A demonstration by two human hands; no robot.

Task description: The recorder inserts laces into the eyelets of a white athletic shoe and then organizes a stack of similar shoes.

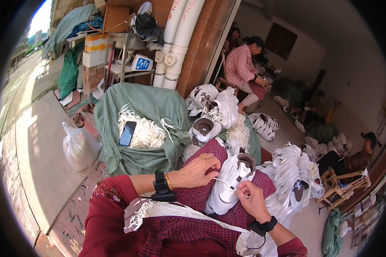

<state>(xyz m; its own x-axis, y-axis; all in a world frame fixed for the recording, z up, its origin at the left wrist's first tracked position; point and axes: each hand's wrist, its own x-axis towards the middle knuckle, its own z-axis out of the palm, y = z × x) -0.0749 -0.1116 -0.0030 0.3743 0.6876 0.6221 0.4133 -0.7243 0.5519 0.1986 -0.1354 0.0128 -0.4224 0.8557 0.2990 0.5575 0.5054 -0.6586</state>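
A white sneaker (pixel 221 201) with a dark lining rests on my lap, over the red-and-black checked cloth (pixel 193 192). Its opening points away from me. From the front of the lacing area a white shoelace (pixel 222 181) runs toward my left hand (pixel 200 170), whose fingers are pinched on it left of the shoe. At the sneaker's right side, my right hand (pixel 251 199) has thumb and forefinger pressed together by the lacing; whatever is between them is too small to make out. A bundle of loose white laces (pixel 176 210) lies across my lap below the shoe.
A green cloth-covered heap (pixel 111 115) at left carries a pile of laces (pixel 152 137) and a phone (pixel 127 133). White sneakers (pixel 218 103) are piled ahead, more (pixel 287 167) at right. A white bag (pixel 78 147) stands left. Another person (pixel 240 64) sits beyond.
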